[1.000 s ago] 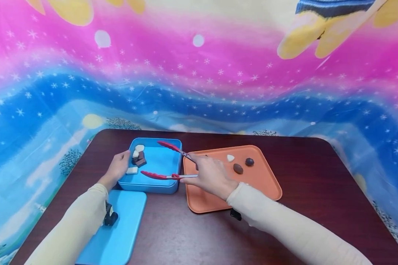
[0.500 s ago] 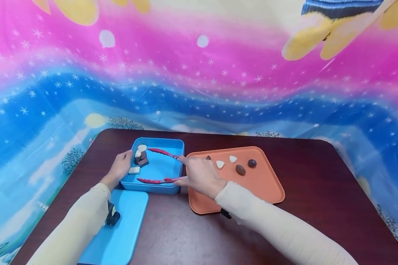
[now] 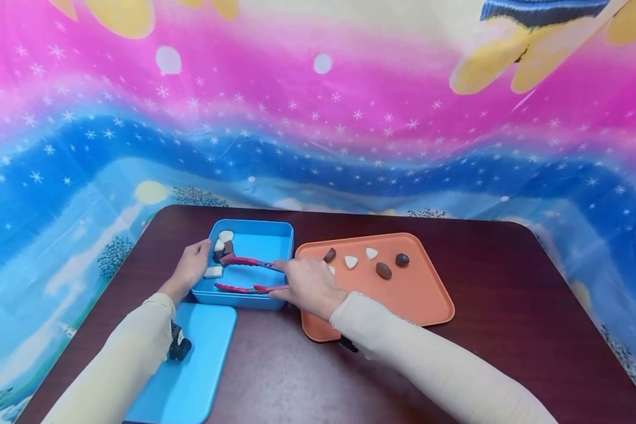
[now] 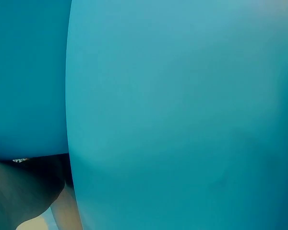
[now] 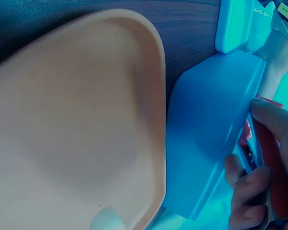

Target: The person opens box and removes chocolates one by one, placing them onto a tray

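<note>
The right hand (image 3: 310,285) grips the tongs (image 3: 249,262) with its fingers, their arms spread over the box (image 3: 259,301); the left hand (image 3: 189,268) touches the box's left side, though whether its fingers curl round it I cannot tell. Small pieces (image 3: 228,248) cluster at the box's left end by the upper tip; more lie on the tray (image 3: 387,306). Best to steady the box, work tips low and squeeze lightly, lest neighbouring pieces scatter.
</note>
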Tool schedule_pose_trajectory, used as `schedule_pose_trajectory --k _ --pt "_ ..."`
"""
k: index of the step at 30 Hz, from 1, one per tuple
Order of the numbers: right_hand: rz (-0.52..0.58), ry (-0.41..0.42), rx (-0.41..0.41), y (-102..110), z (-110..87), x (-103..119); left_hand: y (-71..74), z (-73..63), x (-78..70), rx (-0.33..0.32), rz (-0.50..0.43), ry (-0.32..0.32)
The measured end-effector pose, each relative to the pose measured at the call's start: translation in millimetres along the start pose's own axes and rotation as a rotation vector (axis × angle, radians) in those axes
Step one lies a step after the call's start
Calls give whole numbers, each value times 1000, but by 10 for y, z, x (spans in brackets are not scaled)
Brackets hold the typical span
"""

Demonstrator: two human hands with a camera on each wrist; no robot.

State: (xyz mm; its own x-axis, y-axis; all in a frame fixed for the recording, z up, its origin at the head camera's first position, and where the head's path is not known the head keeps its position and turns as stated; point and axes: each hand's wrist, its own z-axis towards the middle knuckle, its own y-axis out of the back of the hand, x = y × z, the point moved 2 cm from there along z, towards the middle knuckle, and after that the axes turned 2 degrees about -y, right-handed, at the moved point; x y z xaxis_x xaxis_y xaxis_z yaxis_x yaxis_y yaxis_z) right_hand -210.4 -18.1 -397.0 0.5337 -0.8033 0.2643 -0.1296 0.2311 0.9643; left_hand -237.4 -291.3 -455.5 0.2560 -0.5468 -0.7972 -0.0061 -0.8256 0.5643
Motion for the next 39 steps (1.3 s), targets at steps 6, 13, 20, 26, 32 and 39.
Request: schedule_pose_trajectory --k 6,13,20,26,32,39 --pt "-12 40 -5 -28 47 34 0 -12 -16 9 1 10" --pt "-35 39 -7 -47 126 73 6 -16 -17 16 2 17" --pt "-55 -1 25 -54 169 113 5 1 -19 21 5 8" --pt "-63 -14 64 -69 202 181 5 14 -2 11 12 10" --pt "-62 27 38 -105 210 196 5 15 -9 2 14 1" --pt "-54 30 11 -79 178 166 -2 11 -16 1 15 9"
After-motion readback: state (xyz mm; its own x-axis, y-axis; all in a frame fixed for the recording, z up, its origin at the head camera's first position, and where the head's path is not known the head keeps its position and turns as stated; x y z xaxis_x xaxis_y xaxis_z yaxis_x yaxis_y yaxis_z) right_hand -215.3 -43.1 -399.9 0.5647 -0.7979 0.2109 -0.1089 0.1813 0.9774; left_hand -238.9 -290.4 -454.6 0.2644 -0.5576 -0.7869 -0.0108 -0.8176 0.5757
